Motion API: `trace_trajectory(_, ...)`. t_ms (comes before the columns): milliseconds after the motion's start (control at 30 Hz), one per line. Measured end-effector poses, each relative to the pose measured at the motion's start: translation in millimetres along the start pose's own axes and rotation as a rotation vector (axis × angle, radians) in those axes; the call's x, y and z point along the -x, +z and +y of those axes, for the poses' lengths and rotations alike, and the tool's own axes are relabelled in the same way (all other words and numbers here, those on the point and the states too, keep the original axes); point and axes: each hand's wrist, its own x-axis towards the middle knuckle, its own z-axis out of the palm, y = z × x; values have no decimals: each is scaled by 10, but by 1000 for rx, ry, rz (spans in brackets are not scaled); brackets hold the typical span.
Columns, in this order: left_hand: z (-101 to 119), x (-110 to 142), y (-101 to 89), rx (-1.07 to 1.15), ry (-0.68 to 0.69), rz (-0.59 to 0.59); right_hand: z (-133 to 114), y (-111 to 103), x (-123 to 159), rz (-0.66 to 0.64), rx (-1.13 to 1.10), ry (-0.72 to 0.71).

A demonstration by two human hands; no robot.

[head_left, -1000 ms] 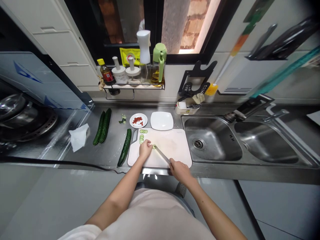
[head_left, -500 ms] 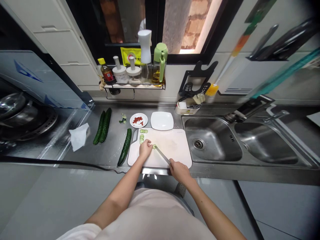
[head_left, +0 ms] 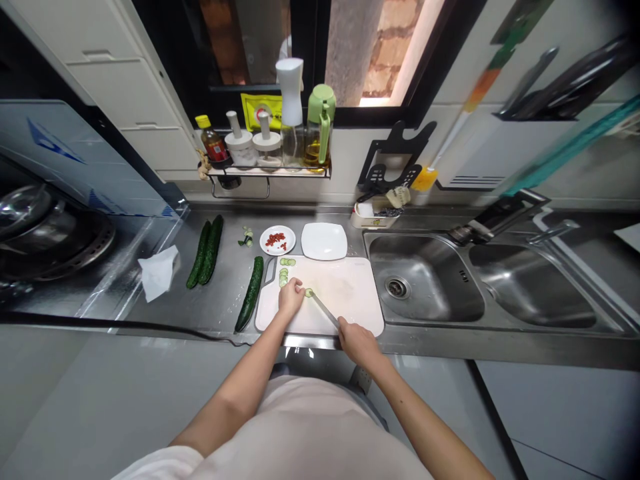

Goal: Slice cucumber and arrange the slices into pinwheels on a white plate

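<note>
A white cutting board (head_left: 345, 313) lies on the steel counter with several cucumber slices (head_left: 284, 273) near its left edge. My right hand (head_left: 357, 340) is closed around the handle of a knife (head_left: 326, 312), whose blade slants up and left across the board. At the blade's tip is a cucumber slice (head_left: 309, 293). Just left of that slice, my left hand (head_left: 291, 297) rests over the board with fingers curled together; what they hold, if anything, is hidden. A whole cucumber (head_left: 249, 295) lies along the board's left side.
Behind the board are a plate of red chopped pieces (head_left: 278, 241) and a white square plate (head_left: 324, 241). Two more cucumbers (head_left: 205, 253) and a paper towel (head_left: 159, 273) lie left. A double sink (head_left: 425, 280) is on the right, a bottle rack (head_left: 270, 172) above.
</note>
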Motion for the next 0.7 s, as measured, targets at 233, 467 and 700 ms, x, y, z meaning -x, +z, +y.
trace_trajectory(233, 21, 6, -15, -13, -14, -8, 0, -87, -8, -40, -11, -12)
trace_trajectory(467, 10, 1, -8, -16, -6, 1, 21, -116, 22, -59, 4, -21)
trace_trajectory(700, 27, 6, -19, -26, -20, -11, 37, -90, 1, -49, -6, -24)
